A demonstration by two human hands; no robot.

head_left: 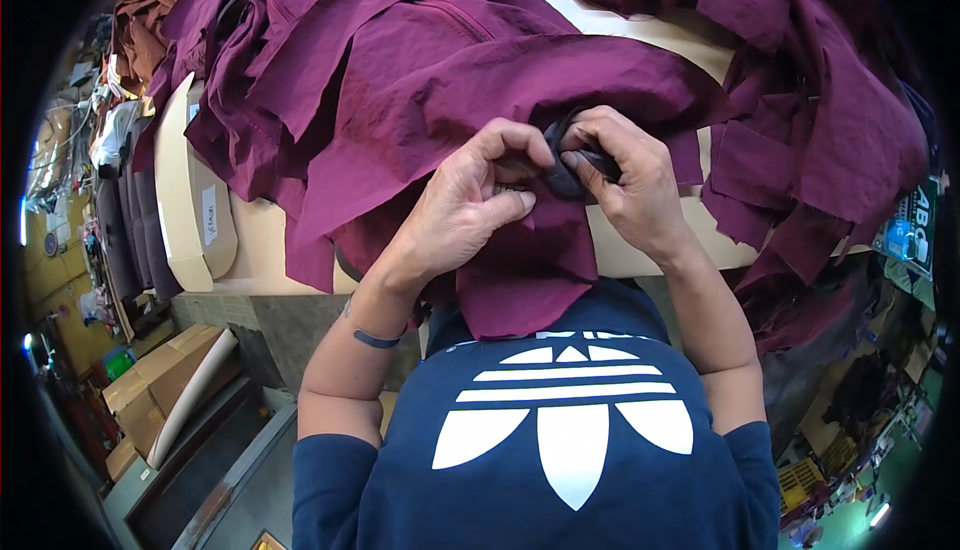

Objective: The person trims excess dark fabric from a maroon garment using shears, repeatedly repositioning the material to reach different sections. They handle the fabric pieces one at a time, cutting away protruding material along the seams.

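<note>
Maroon fabric [450, 80] is spread in folds over the table and hangs down against my shirt. A small dark piece [566, 175], perhaps dark cloth, lies bunched between my hands. My right hand [625, 165] pinches it, thumb and fingers pressed together. On its other side is my left hand [480, 185], with the fingers curled and the thumb apart from them; its fingertips are beside the dark piece, and no object shows between thumb and fingers.
More maroon fabric [820, 100] is heaped at the right of the table [260, 250]. Brown cloth [160, 10] lies at the back left. A cream card [190, 200] stands at the left edge. Cardboard boxes [160, 385] are below left, a yellow crate [800, 482] below right.
</note>
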